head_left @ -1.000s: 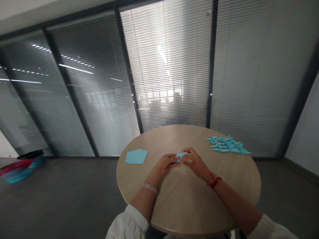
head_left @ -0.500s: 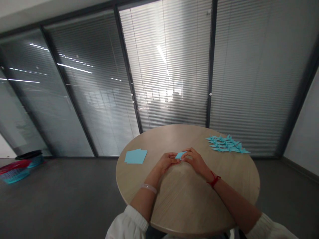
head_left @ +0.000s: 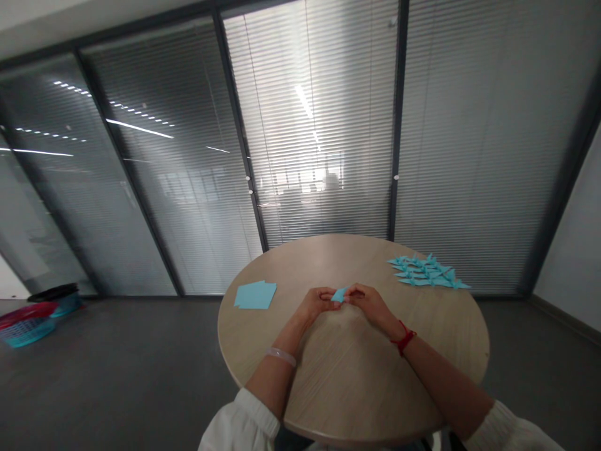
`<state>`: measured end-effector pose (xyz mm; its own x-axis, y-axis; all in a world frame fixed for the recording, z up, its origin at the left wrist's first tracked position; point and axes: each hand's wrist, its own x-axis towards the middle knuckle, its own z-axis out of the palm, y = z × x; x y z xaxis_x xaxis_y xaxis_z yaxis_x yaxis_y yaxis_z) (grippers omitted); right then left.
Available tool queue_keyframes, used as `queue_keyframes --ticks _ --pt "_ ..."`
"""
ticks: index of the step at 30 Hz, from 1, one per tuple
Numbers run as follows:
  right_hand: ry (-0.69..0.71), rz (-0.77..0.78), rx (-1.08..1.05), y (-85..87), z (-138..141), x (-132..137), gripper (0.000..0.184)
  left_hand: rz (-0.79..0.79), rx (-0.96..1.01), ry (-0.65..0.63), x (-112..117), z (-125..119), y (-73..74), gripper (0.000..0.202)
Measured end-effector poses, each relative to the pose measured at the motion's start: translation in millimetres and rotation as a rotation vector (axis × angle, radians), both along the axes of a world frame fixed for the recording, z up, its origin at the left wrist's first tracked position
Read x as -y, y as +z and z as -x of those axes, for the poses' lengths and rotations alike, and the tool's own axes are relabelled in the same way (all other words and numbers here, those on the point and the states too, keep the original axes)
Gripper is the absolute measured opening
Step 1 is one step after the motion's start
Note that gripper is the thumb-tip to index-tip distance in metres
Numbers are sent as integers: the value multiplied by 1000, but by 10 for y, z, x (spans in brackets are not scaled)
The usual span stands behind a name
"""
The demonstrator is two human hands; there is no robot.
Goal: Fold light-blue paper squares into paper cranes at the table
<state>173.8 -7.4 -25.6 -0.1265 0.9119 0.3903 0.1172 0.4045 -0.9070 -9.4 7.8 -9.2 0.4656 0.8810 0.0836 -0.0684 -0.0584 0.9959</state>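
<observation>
A small folded piece of blue paper (head_left: 339,294) is held between my two hands over the middle of the round table. My left hand (head_left: 315,304) pinches its left side, thumb at the near edge and fingers behind. At its right edge, the fingertips of my right hand (head_left: 368,302) are closed on the paper. Its fold details are too small to make out. Flat square sheets of blue paper (head_left: 256,295) lie overlapping to the left. Several folded blue paper cranes (head_left: 425,272) sit in rows at the right.
The round wooden table (head_left: 357,388) stands before a glass partition with blinds (head_left: 319,125). On the floor at the far left are a red and blue plastic basket (head_left: 29,329) and a dark-rimmed one (head_left: 68,300) behind it.
My right hand's raised fingers have come down and drawn together at the paper's right edge. My left hand has hardly moved.
</observation>
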Motion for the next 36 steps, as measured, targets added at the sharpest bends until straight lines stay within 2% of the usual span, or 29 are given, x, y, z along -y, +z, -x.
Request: queue_keyframes --ticks 9,17,24,32,36 --pt "-49 15 -28 -85 1 -87 20 -10 4 80 -34 -55 -42 44" --pt "-77 59 -105 -16 37 -14 27 58 49 87 -18 -67 -30 47" --pt "-83 99 -150 -31 33 2 38 98 58 109 -46 -68 -58 47" --pt "-58 111 -153 -65 12 -30 38 56 30 104 -61 -64 -67 47" --pt "-90 90 -91 -116 -4 -74 35 29 13 106 -58 -65 -62 47"
